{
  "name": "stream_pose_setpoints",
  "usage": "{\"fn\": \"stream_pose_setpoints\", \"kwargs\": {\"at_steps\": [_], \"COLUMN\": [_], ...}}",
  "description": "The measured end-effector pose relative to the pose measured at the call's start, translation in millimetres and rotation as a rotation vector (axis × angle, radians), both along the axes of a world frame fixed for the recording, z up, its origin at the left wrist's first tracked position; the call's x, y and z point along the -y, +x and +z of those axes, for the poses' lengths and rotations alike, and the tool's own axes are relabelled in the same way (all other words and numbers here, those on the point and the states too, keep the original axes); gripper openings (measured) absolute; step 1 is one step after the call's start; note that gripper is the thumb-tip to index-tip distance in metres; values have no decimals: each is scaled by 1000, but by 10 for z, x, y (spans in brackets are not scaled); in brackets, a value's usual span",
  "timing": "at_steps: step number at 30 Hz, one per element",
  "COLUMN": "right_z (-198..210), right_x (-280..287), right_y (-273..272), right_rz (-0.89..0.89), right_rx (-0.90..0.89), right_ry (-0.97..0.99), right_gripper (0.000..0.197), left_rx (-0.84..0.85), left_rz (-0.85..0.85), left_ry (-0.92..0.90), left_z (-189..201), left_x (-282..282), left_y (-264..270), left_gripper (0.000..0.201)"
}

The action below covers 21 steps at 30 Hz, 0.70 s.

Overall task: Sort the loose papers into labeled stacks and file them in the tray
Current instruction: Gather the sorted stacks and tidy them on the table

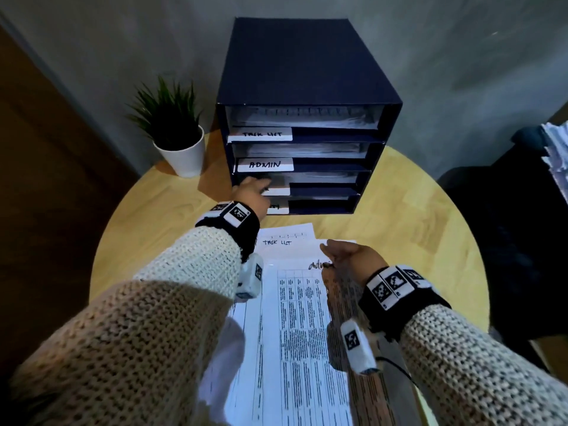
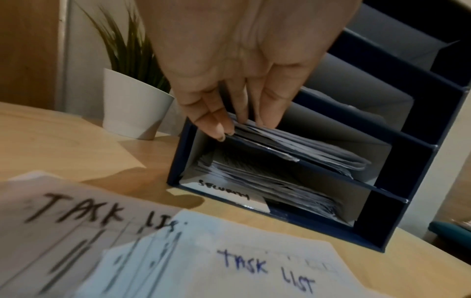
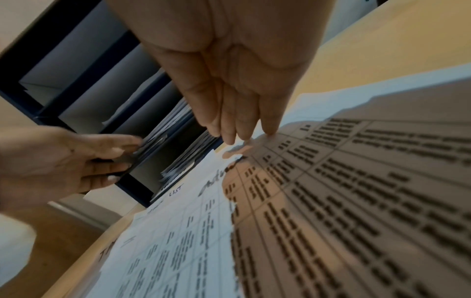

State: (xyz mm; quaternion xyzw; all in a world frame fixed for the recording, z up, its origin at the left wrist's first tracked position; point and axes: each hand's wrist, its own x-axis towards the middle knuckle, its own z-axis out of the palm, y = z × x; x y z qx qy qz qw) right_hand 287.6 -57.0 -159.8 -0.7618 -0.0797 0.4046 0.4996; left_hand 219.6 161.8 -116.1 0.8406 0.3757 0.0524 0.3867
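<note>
The dark blue four-shelf tray [image 1: 307, 72] stands upright on the table, each shelf holding white papers behind a handwritten label. Loose printed sheets [image 1: 295, 318] lie flat, overlapping, just before it.

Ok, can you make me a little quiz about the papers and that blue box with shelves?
1. True or false: the left hand reaches into the third shelf of the file tray.
2. What word labels the second shelf?
3. The right hand rests on: A) the plant pot, B) the printed sheet, C) the tray.

Key: 1 true; 2 ADMIN; 3 B.
</note>
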Motion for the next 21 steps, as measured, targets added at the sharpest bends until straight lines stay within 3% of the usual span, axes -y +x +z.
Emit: {"fn": "stream_pose_setpoints", "kwargs": {"at_steps": [3,7,12,17,21], "right_z": [90,148,252,172,150], "right_x": [124,452,802,865,893], "right_y": [-41,-38,-200,-397,-603], "right_rz": [-165,-353,-115,-24,-35], "right_rx": [32,81,252,198,228], "right_ry": [0,-107,-486,-536,-525], "right_gripper": [29,17,50,68,62], "left_rx": [189,124,-95,-79,-118], "left_rz": [141,269,232,307,265], "left_ry": [-146,-262,-249,-439,-418], "left_z": [-67,-140,-244,-353,-385], "left_x": [65,179,385,745,978], "left_y": [-226,-646,-1206,-1633,-1726], "left_gripper": [40,41,23,29,38]}}
